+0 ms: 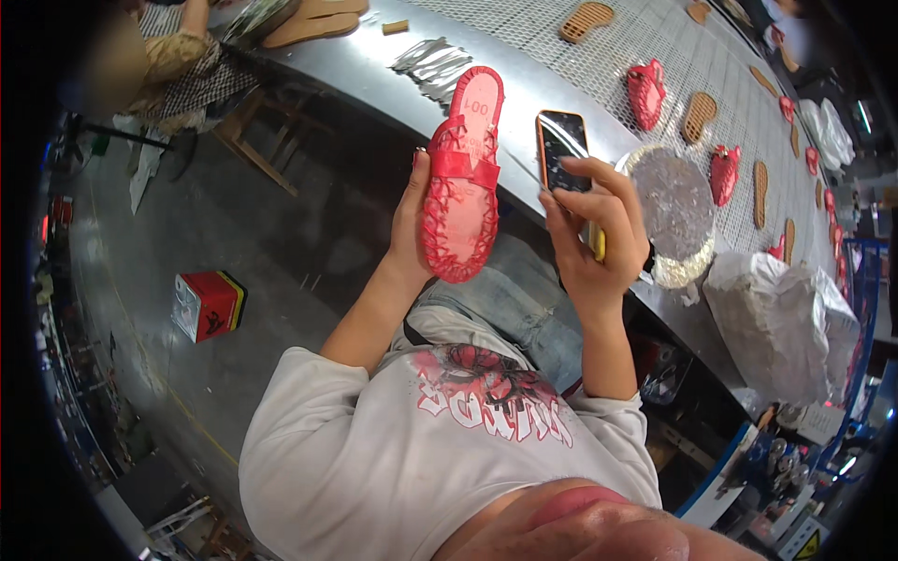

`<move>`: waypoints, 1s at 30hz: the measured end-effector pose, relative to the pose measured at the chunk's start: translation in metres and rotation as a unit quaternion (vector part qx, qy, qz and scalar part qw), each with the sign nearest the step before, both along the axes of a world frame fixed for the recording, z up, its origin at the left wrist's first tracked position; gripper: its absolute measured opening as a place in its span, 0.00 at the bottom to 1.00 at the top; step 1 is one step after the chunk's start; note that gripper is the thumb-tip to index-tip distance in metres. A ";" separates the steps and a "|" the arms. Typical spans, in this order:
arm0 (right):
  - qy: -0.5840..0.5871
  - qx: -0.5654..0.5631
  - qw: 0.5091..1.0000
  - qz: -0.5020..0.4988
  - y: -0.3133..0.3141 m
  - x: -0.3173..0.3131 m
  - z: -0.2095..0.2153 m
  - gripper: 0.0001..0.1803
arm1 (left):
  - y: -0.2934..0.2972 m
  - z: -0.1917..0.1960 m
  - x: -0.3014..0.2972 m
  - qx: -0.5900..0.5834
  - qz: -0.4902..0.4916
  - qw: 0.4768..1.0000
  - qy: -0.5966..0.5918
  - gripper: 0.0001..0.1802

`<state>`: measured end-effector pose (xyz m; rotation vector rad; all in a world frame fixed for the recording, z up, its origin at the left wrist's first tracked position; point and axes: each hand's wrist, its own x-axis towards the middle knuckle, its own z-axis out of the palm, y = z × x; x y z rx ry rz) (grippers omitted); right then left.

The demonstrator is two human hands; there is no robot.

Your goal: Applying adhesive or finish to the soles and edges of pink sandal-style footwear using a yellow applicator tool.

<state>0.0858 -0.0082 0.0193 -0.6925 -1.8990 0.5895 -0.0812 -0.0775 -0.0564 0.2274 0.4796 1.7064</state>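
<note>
My left hand (410, 220) is closed around the side of a red shoe upper (460, 178), raised in front of my chest. Its pink insole faces up, with red zigzag lacing along the edge and a strap across the middle. My right hand (603, 238) is bent with the fingers drawn together. A yellow handle (597, 240) shows inside that hand; the rest of the tool is hidden, so its kind is unclear. Behind the right fingers lies a smartphone (561, 140) with an orange case on the metal table. The two hands are apart.
A round tub (669, 201) with a dark, crusted top sits beside a white plastic bag (781, 323). Along the mesh conveyor (524, 33) lie tan soles (700, 117) and red uppers (645, 93). Silvery strips (435, 70) rest on the table. A red tin (210, 306) stands on the floor.
</note>
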 end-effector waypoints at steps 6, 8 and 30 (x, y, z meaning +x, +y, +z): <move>-0.050 0.173 0.981 0.066 0.020 0.006 0.002 0.11 | 0.002 0.015 0.029 -0.061 0.010 0.993 0.099 0.32; -0.074 0.151 0.983 0.079 0.017 0.012 -0.002 0.12 | 0.002 0.018 0.032 -0.077 0.010 0.993 0.092 0.31; -0.058 -0.060 0.993 0.084 -0.004 0.037 -0.019 0.16 | -0.004 0.005 -0.006 -0.014 -0.183 0.981 0.054 0.20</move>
